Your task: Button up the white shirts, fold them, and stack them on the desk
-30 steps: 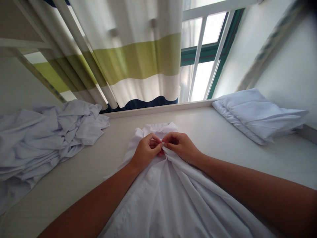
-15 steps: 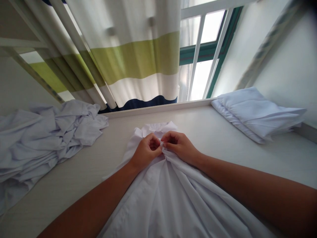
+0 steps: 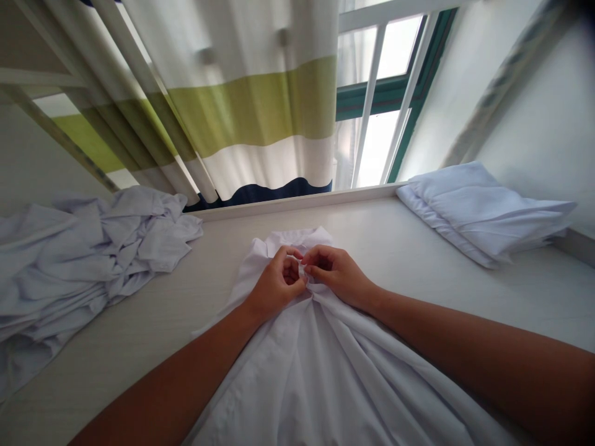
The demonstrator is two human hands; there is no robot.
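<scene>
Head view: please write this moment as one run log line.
left hand: pinching white shirt | right hand: pinching same spot | table: under shirt

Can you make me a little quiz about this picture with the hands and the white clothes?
1. True or false: both hands pinch the white shirt near its collar.
2. Which side has the crumpled pile of white clothes? A left, B right, C nowhere.
3. Fill in: the folded white stack lies on the ____ side of the table.

Key: 1 true: the left hand and right hand meet at the shirt front. 2 A. 3 right.
</scene>
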